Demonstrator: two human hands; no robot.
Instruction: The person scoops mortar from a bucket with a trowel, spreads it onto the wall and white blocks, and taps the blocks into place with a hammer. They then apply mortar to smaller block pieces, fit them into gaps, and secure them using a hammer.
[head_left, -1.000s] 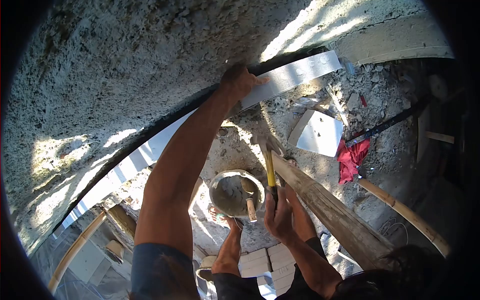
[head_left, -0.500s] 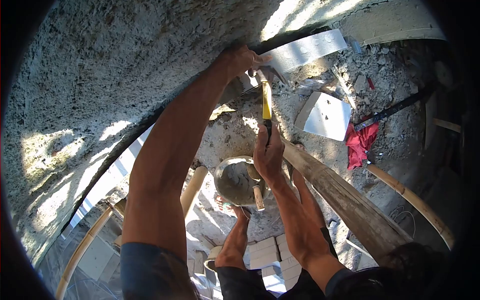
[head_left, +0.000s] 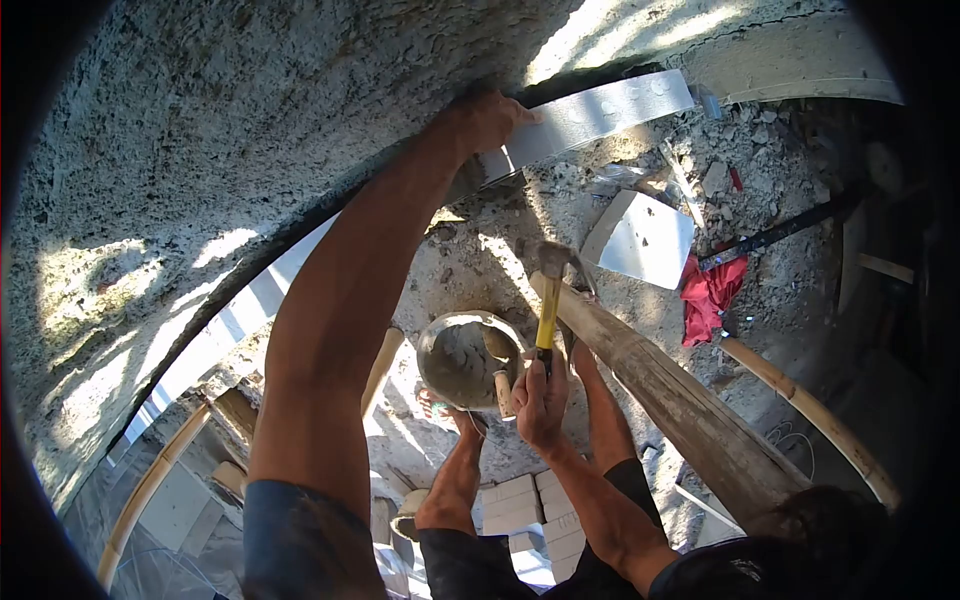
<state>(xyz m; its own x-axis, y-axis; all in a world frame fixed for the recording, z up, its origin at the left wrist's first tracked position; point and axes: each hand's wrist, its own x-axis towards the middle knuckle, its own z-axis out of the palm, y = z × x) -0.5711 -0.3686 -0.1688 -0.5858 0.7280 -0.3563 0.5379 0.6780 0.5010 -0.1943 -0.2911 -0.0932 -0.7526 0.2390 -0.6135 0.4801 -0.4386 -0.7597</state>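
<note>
My left hand [head_left: 488,122] reaches up to the rough wall and rests on a long white tile strip [head_left: 610,108]. Its index finger is stretched out along the strip's face; the other fingers are partly hidden. In my right hand [head_left: 543,405] is a claw hammer [head_left: 549,300] with a yellow and black handle, its head raised and apart from the strip. Below the hammer, a round basin [head_left: 455,370] of wet grey mortar stands near my feet. A trowel [head_left: 503,390] with a wooden handle lies in it, the handle over the rim.
A thick wooden pole [head_left: 680,400] slants across the right side. Beyond it lie a white tile piece [head_left: 645,240], a red cloth [head_left: 712,300] and a bamboo stick [head_left: 800,400]. Grey blocks [head_left: 510,505] sit behind my feet. The rough wall [head_left: 250,130] curves along the upper left.
My right hand has drawn the hammer down and back toward me, away from the strip's edge. My left hand remains at the strip.
</note>
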